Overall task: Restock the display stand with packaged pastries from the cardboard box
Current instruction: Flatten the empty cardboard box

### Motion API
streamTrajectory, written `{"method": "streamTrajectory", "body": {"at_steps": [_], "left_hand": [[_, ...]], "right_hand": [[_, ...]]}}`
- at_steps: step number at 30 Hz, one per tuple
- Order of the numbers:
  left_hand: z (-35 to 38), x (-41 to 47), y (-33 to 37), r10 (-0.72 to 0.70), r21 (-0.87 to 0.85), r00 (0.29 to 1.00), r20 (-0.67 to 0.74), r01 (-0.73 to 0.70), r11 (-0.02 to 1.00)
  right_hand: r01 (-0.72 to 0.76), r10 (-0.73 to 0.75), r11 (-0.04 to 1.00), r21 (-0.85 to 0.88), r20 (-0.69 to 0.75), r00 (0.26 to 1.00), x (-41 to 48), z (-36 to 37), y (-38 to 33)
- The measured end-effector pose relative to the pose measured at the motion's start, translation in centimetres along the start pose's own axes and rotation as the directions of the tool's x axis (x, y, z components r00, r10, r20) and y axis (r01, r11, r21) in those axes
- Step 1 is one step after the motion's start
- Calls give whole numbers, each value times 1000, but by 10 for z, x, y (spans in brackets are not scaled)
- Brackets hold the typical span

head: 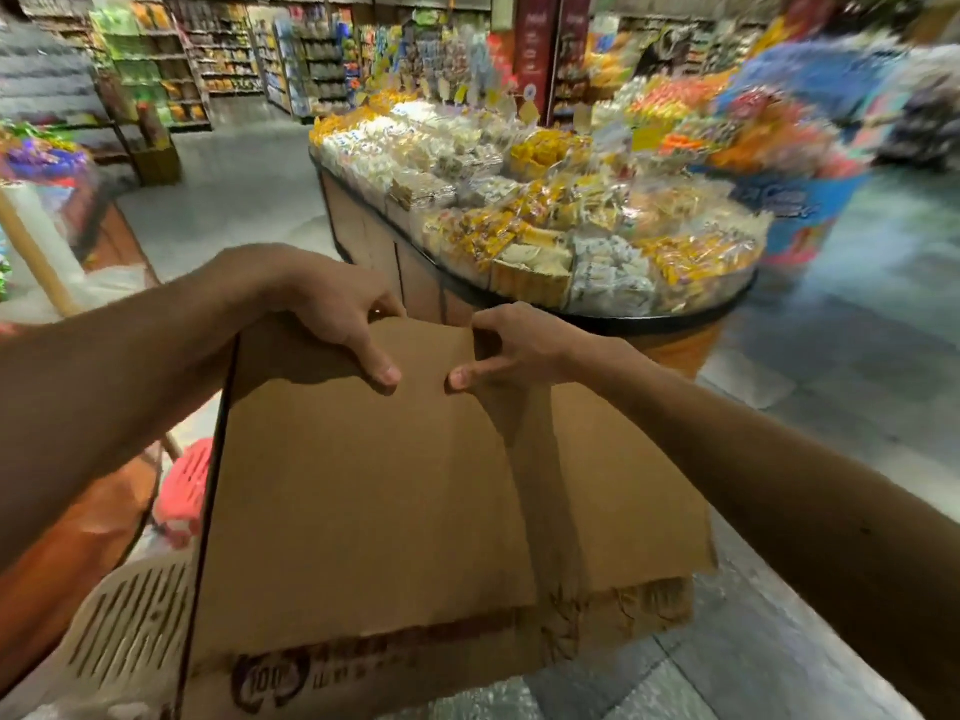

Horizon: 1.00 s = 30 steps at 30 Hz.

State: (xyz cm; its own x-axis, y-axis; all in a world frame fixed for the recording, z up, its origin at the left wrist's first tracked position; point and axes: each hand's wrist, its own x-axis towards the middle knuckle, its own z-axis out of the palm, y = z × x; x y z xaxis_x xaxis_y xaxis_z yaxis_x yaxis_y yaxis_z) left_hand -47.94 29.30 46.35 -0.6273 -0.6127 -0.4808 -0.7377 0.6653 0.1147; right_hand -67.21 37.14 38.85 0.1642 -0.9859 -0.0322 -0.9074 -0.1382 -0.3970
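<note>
A brown cardboard box [363, 501] fills the lower middle of the head view, its top flaps closed and its contents hidden. My left hand [332, 309] grips the far edge of the left flap, fingers curled over it and thumb lying on top. My right hand [514, 345] pinches the edge of the right flap beside it. Just beyond the box stands the oval display stand [649, 319], heaped with packaged pastries [540, 220] in clear and yellow wrappers.
A white slotted basket [130, 626] and a red basket [187, 485] sit at the lower left beside an orange counter [62, 553]. Grey tiled floor [841, 366] stretches right of the stand. Stocked shelves [223, 59] line the back, and a blue bin display [800, 200] stands at the right.
</note>
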Motion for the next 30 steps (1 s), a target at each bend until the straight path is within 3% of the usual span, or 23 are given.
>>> {"method": "streamTrajectory", "body": {"at_steps": [7,15,21,30], "left_hand": [[-15,78,154,282,143,955,92,-293,945],[-10,225,329,512,97,833,212,-539,837],[-2,350,464,628,47,736,254,-658,751],[3,506,638,716,49,664,215,-740,671]], "right_hand": [[-220,221,975,16,-110,969,-126,-41,118],[-467,477,878,103,-119,871,-236,-71,287],[-607,616,787,108,-94,782,-293,-94,438],[-709,719,695,121,-127,683,-359,-138,631]]}}
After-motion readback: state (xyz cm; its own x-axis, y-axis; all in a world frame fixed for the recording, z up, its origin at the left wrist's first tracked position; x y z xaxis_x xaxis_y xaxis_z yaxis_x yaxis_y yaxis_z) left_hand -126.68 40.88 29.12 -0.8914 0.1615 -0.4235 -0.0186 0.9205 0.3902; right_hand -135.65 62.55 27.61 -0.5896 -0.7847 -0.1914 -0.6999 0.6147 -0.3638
